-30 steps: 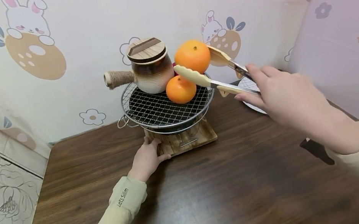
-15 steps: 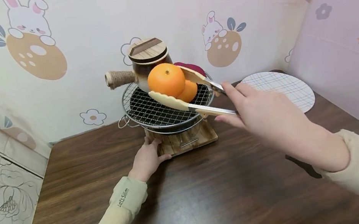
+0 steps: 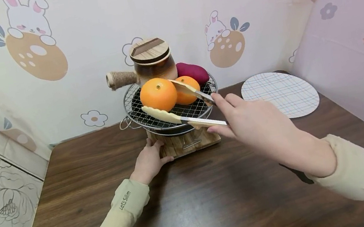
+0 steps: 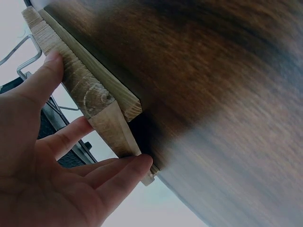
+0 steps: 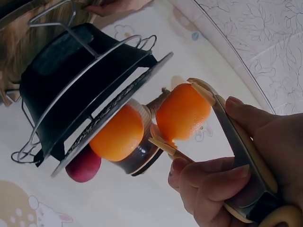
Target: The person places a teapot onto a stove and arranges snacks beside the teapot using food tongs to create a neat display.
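My right hand [image 3: 257, 123] grips cream-tipped metal tongs [image 3: 204, 121], whose tips hold a large orange [image 3: 158, 94]. In the right wrist view this orange [image 5: 183, 112] hangs apart from the wire rack [image 5: 111, 113]. On the rack of the round tabletop grill [image 3: 133, 111] sits a smaller orange [image 3: 185, 98], partly covered by the tongs. Behind it lies a purple sweet potato [image 3: 193, 71], beside a lidded pot [image 3: 161, 69] with a rope-wrapped handle. My left hand [image 3: 147, 161] holds the left front corner of the wooden board [image 4: 87, 80] under the grill, thumb and fingers along its edges.
To the right, a white oval placemat [image 3: 279, 93] with a checked line pattern lies on the dark wooden table [image 3: 195, 205]. A patterned curtain [image 3: 93, 36] rises right behind the grill. The grill's wire side handle [image 3: 125, 122] juts out leftward.
My right hand has carried the large orange left and downward in the tongs, from beside the pot to over the rack's front. The sweet potato and placemat are uncovered. My left hand stays put.
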A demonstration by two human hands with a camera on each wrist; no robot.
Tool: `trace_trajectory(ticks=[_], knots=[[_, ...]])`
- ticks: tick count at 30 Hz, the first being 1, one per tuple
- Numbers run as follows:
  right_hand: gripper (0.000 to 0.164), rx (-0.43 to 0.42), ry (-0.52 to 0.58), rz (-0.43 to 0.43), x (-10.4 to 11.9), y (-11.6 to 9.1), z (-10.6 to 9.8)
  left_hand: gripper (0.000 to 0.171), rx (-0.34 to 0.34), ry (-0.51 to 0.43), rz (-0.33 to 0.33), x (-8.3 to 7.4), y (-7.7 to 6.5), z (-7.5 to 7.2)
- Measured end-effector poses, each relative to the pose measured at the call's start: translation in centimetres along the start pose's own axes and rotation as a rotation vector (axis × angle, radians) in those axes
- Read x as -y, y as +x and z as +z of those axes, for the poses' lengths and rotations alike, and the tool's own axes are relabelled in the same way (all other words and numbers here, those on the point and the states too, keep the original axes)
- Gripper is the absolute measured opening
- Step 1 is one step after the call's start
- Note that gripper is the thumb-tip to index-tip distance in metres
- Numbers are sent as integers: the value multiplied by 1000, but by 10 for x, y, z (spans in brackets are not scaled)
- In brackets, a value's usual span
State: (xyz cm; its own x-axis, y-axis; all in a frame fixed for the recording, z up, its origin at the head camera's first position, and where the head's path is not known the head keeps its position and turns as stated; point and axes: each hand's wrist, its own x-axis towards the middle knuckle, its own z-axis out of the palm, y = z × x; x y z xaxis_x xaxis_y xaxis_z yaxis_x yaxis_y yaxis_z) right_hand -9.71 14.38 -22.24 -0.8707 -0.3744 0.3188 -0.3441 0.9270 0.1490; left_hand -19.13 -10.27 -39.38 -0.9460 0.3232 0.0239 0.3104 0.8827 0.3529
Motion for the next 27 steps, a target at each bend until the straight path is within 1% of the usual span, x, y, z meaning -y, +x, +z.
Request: trace_trajectory(ticks=[10, 19, 27], knots=[[68, 13, 9, -12, 5, 2, 8, 63, -1, -8, -6, -1, -1, 0], [65, -35, -3, -62, 6, 1, 15, 63, -15, 1, 2, -1, -1, 1], [64, -37, -6, -70, 7, 2, 18, 64, -22, 3, 16, 0, 0, 1]])
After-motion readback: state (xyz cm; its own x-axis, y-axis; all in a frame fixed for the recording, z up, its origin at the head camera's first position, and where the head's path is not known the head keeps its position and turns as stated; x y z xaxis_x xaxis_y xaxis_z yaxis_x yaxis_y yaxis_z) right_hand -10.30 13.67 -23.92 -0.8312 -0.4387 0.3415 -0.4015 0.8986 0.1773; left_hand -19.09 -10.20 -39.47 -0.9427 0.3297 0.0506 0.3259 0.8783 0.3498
